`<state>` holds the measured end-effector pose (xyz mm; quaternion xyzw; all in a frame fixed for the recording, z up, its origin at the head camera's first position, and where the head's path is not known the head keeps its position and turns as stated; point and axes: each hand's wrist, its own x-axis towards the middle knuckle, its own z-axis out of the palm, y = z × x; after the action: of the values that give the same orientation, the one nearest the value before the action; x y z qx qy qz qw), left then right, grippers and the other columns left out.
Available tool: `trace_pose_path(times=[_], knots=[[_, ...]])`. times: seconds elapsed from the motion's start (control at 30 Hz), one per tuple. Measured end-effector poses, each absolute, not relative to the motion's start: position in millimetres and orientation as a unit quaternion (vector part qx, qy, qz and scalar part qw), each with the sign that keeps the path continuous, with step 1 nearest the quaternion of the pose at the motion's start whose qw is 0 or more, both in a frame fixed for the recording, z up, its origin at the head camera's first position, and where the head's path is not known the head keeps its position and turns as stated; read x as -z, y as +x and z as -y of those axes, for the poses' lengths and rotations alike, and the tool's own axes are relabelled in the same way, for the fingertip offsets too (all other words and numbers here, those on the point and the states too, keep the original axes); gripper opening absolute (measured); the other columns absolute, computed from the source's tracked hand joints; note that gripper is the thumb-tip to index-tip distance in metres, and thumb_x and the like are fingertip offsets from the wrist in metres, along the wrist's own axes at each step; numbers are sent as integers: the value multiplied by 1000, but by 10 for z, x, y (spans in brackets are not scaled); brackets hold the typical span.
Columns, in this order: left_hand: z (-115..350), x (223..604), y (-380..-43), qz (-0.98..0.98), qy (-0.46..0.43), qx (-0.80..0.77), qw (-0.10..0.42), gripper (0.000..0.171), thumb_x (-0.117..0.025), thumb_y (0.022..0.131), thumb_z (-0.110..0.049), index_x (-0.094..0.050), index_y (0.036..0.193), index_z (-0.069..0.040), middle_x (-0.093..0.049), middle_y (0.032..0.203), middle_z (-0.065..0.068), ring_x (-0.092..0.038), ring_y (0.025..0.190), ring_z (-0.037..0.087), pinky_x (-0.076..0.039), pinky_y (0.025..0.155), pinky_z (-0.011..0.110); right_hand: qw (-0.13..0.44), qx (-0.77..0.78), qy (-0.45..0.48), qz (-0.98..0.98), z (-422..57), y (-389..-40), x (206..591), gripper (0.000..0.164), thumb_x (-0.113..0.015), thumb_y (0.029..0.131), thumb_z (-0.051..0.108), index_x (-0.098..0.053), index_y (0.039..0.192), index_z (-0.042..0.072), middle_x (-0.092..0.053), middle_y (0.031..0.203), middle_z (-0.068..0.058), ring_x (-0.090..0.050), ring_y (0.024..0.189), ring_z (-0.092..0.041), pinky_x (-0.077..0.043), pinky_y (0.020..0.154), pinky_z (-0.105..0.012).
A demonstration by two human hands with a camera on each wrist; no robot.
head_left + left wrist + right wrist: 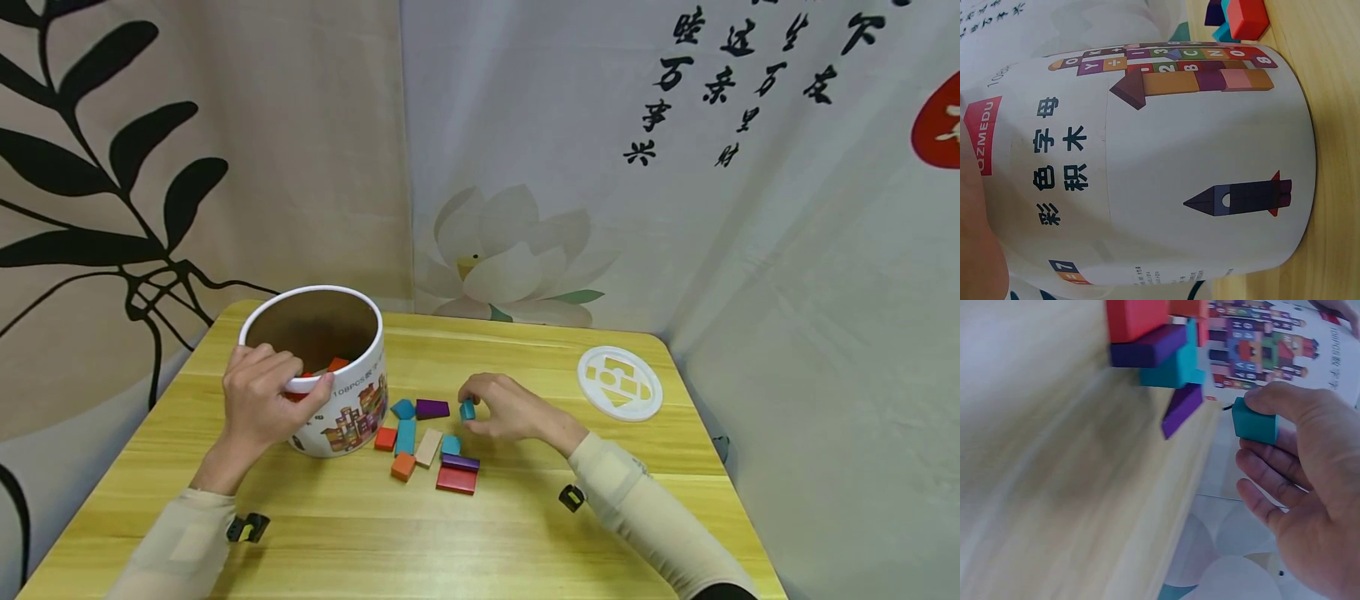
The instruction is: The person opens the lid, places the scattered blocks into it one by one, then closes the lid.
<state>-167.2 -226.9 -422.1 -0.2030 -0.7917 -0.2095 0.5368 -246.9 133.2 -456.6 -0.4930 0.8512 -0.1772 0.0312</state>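
My left hand (258,400) grips the near rim of a white printed bucket (352,417), thumb outside and fingers over the edge. The bucket tilts slightly, and a few orange and red blocks (338,364) show inside it. In the left wrist view the bucket's printed wall (1160,150) fills most of the picture. My right hand (513,408) pinches a small teal block (1255,422) between thumb and fingers, over the table just right of the loose blocks. Nearest to it lie a purple block (432,408) and a teal block (451,446).
More blocks lie by the bucket: a cream block (429,447), an orange block (402,467), a red block (457,480) and others. A white lid (619,383) with cut-out shapes rests at the table's (420,550) back right. Printed curtains (525,167) hang behind.
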Motion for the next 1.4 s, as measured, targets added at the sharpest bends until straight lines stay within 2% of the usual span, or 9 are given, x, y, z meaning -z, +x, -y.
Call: trace_pose_path(times=[0.23,0.43,0.77,1.0,1.4], knots=[[2272,4234,-1669,795,-202,206,534,52,-60,82,-47,-37,48,-14,-37,44,0,-32,48,21,-28,57,48,-16,189,-513,-837,-1238,-2535,4373,29,-78,87,25,-69,109,8,-67,101,3,-59,90,-6,-54,82,-24],[2265,4222,-1669,793,-202,205,537,53,-61,82,-46,-37,48,-13,-36,43,0,-32,48,22,-28,57,47,-24,201,-520,-830,-1140,-2572,4187,27,-77,88,23,-68,109,9,-65,101,4,-58,90,-6,-54,83,-25],[2271,4228,-1674,794,-203,207,535,54,-60,82,-48,-36,48,-14,-36,43,-1,-31,48,21,-27,57,48,-60,208,-541,-813,-951,-2626,3869,26,-77,88,22,-68,107,7,-66,99,2,-59,90,-6,-53,83,-22],[2286,4256,-1682,793,-203,209,534,53,-61,82,-49,-36,49,-15,-36,43,-1,-31,48,21,-28,58,48,-99,205,-553,-802,-823,-2647,3689,27,-76,88,21,-68,107,5,-65,97,0,-58,89,-8,-53,82,-25],[2271,4236,-1671,790,-202,208,540,53,-61,82,-48,-34,49,-16,-35,43,-2,-31,47,21,-28,57,48,-159,212,-566,-781,-580,-2637,3475,29,-77,87,23,-69,107,3,-66,99,-3,-58,92,-11,-51,83,-23]])
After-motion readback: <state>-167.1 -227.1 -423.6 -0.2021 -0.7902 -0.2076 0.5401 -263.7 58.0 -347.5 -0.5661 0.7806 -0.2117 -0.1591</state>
